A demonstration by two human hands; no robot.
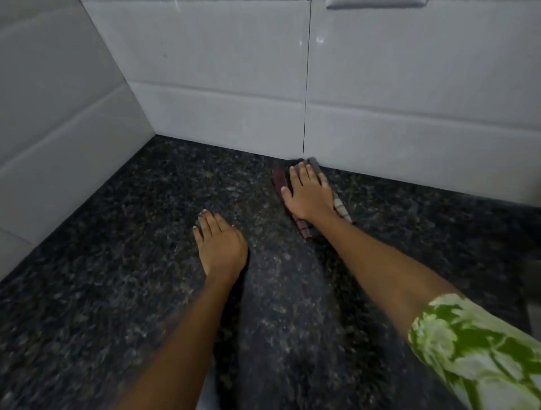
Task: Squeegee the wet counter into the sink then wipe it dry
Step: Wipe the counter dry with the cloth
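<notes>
The counter [117, 278] is dark speckled granite that fills the lower part of the view. My right hand [308, 194] lies flat on a checked maroon and white cloth [304, 228], pressing it onto the counter right at the foot of the back wall. Parts of the cloth stick out under the fingers and beside the wrist. My left hand [221, 244] rests palm down on the bare counter, fingers together, a little nearer and to the left of the cloth. It holds nothing. No squeegee or sink shows.
White tiled walls [219, 87] meet in a corner at the back left of the counter. A grey object [377, 3] hangs at the top edge. A green and white patterned sleeve [474, 348] covers my right upper arm.
</notes>
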